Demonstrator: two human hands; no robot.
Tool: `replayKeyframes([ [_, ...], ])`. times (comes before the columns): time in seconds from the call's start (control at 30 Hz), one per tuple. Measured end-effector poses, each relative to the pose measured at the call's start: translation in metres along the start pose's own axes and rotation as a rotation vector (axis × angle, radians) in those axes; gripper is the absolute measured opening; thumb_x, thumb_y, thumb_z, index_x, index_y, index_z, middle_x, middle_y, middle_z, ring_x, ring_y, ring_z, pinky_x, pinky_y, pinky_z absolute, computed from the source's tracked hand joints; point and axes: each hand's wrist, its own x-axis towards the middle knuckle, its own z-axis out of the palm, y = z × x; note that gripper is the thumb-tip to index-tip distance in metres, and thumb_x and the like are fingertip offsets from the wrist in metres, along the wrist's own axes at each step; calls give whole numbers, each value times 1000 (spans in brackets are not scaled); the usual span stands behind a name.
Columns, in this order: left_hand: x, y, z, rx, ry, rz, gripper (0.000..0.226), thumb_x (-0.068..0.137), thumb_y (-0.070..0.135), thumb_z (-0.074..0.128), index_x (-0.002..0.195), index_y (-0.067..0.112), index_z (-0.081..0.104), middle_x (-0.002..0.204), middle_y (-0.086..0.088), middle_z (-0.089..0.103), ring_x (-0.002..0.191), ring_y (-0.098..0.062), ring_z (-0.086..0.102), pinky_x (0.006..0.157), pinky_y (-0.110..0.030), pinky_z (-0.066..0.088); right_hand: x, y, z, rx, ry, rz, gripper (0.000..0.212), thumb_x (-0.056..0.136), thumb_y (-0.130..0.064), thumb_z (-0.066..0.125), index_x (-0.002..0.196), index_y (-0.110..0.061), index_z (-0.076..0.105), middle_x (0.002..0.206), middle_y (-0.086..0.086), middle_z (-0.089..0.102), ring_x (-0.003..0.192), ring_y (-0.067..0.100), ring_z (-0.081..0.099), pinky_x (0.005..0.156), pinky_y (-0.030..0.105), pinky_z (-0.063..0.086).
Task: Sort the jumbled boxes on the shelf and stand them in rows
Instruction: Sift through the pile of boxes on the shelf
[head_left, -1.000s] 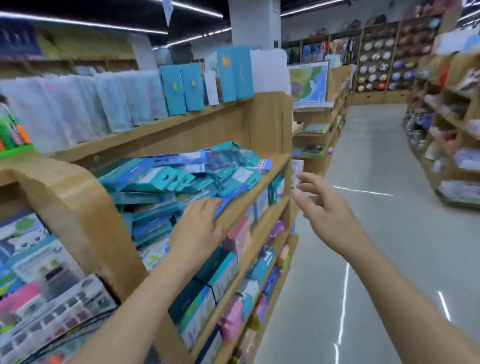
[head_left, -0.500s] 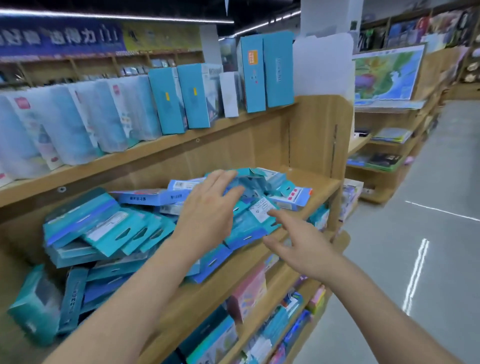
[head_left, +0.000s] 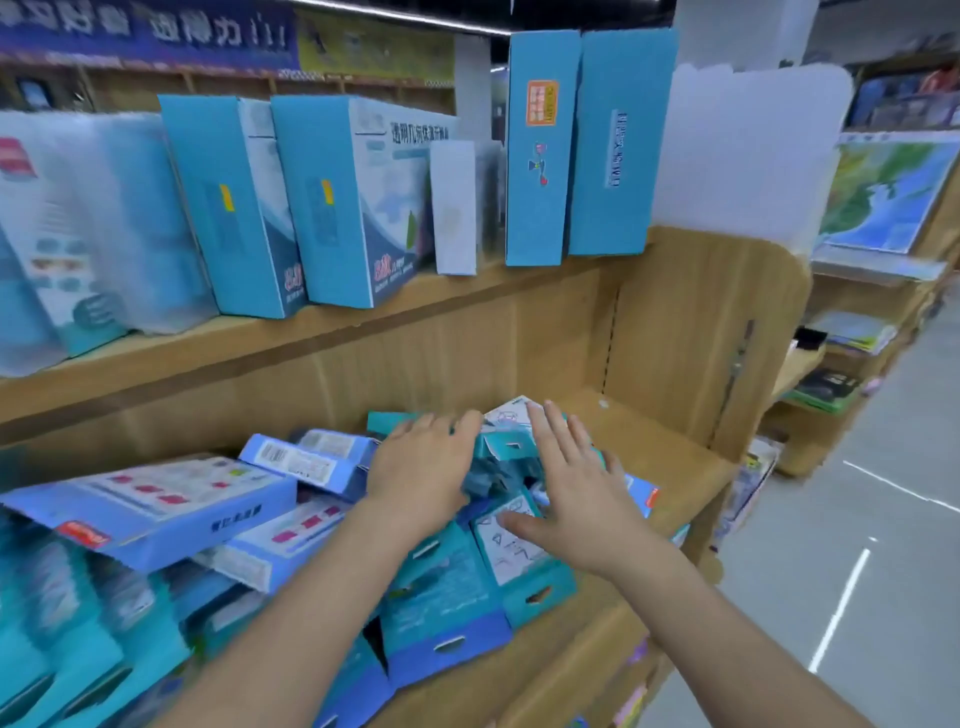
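Observation:
A jumbled heap of teal and blue boxes (head_left: 447, 613) lies flat and tilted on the middle wooden shelf (head_left: 675, 467). My left hand (head_left: 421, 473) rests palm down on the top of the heap, fingers spread. My right hand (head_left: 576, 493) is beside it, palm down with fingers apart, touching a teal box with a white label (head_left: 506, 551). Neither hand grips a box. A long blue box (head_left: 150, 509) lies tilted at the left of the heap. Boxes under my hands are partly hidden.
Tall blue boxes (head_left: 332, 202) stand upright on the upper shelf (head_left: 260, 343). A wooden end panel (head_left: 701, 332) closes the shelf on the right. Beyond it are a map (head_left: 888, 197), more shelving and the grey aisle floor (head_left: 857, 571).
The view has moved closer to the shelf. Both hands have reached forward and now lie on top of the heap; the right hand came in from the aisle side.

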Motion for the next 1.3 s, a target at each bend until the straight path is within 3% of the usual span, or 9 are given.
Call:
replayKeyframes([
  [0.13, 3, 0, 2, 22, 73, -54, 47, 80, 34, 65, 118, 25, 40, 112, 2, 57, 104, -23, 57, 76, -33, 44, 37, 19, 2, 4, -107, -22, 106, 71, -74, 55, 140, -50, -22, 158, -11, -13, 147, 27, 1, 111, 55, 18],
  [0.3, 1, -5, 13, 75, 90, -84, 49, 45, 24, 86, 88, 24, 63, 70, 3, 62, 56, -22, 61, 50, -27, 45, 81, 62, 11, -38, -284, 12, 97, 71, -80, 49, 144, -49, -6, 160, -3, -3, 145, 33, 8, 109, 54, 19],
  [0.43, -1, -11, 10, -33, 5, -124, 66, 48, 12, 84, 108, 28, 62, 103, 5, 68, 88, -20, 68, 71, -29, 53, 108, 93, 26, 21, -382, 62, 98, 70, -79, 51, 145, -45, -2, 158, 5, 9, 136, 33, 33, 105, 51, 33],
  [0.53, 1, -9, -9, -261, -68, -197, 65, 75, -5, 51, 130, 29, 54, 140, 10, 48, 129, -8, 45, 105, -19, 33, 116, 104, 40, -29, -334, -20, 96, 67, -78, 54, 145, -43, 10, 146, 11, 29, 122, 32, 49, 94, 42, 46],
  [0.63, 11, 17, -33, -512, 66, -330, 48, 84, 2, 39, 112, 26, 68, 126, 13, 60, 116, 6, 47, 99, -9, 33, 118, 110, 46, -50, -217, -124, 88, 69, -72, 54, 144, -39, 23, 128, 10, 40, 106, 31, 55, 84, 36, 49],
  [0.73, 34, 62, -32, -273, 116, -229, 43, 81, 28, 32, 105, 28, 67, 111, 14, 67, 104, -10, 61, 86, -31, 51, 120, 118, 45, 53, -210, -142, 84, 68, -66, 59, 142, -38, 29, 123, 9, 41, 100, 32, 58, 83, 34, 48],
  [0.87, 69, 105, 12, 158, -122, -167, 44, 73, 24, 65, 116, 23, 58, 120, -4, 61, 113, -26, 55, 93, -41, 45, 112, 120, 40, 152, -252, -234, 75, 68, -59, 63, 134, -38, 34, 111, 3, 38, 94, 31, 60, 80, 32, 47],
  [0.97, 79, 111, 30, 237, -290, -265, 53, 85, 27, 58, 133, 29, 35, 144, -9, 38, 131, -29, 36, 106, -50, 24, 105, 121, 37, 143, -264, -328, 67, 68, -59, 61, 127, -36, 37, 104, 0, 34, 86, 28, 61, 76, 30, 46],
  [1.3, 58, 95, 13, 400, -423, -432, 31, 82, 29, 60, 113, 26, 60, 112, 6, 59, 113, -20, 50, 104, -49, 26, 100, 137, 37, 510, -331, -329, 75, 64, -58, 65, 130, -51, 31, 116, -11, 39, 100, 16, 56, 82, 32, 51],
])
